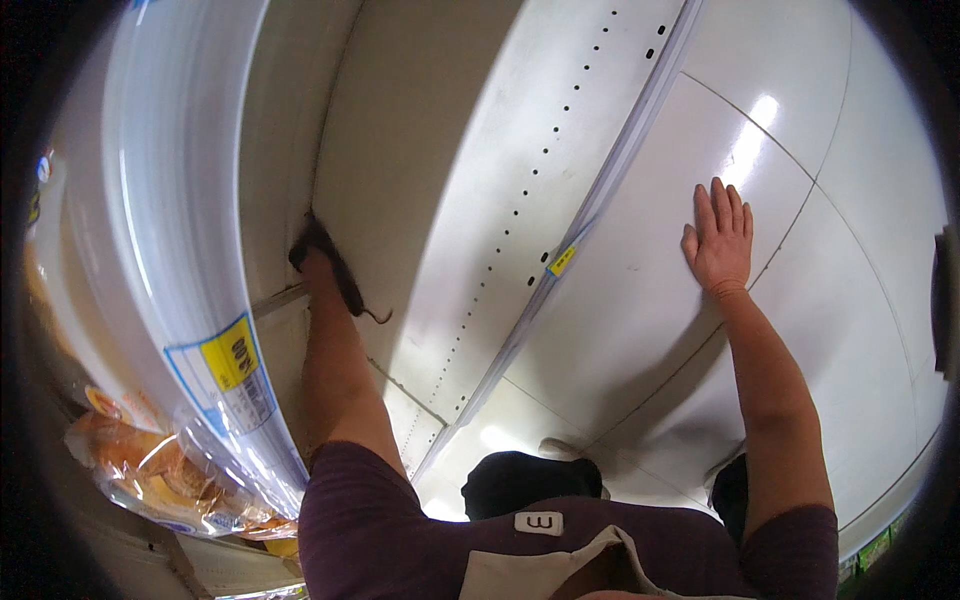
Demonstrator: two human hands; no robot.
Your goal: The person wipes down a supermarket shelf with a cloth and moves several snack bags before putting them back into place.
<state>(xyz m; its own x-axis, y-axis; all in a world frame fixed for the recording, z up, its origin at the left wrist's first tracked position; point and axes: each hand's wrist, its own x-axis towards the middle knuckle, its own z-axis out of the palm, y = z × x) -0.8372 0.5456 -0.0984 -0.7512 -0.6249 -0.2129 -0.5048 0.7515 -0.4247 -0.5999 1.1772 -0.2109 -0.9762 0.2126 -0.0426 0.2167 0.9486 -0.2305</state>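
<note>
My left arm reaches into the shadowed bottom shelf of a metal store shelving unit. At its end my left hand is mostly dark and blends with a dark elongated object, perhaps a brush, that has a thin curled loop at its lower end. The hand seems closed around it; the fingers are not clear. My right hand lies palm down on the glossy white tiled floor, fingers stretched and thumb apart, holding nothing. Between the hands runs the pale perforated metal shelf panel, with a small yellow tag on its edge.
At left, a curved clear shelf-edge strip carries a yellow and white price label. Bread products in clear plastic bags sit beside it. Dark shoes or knees show below my chest. A dark object stands at the right rim.
</note>
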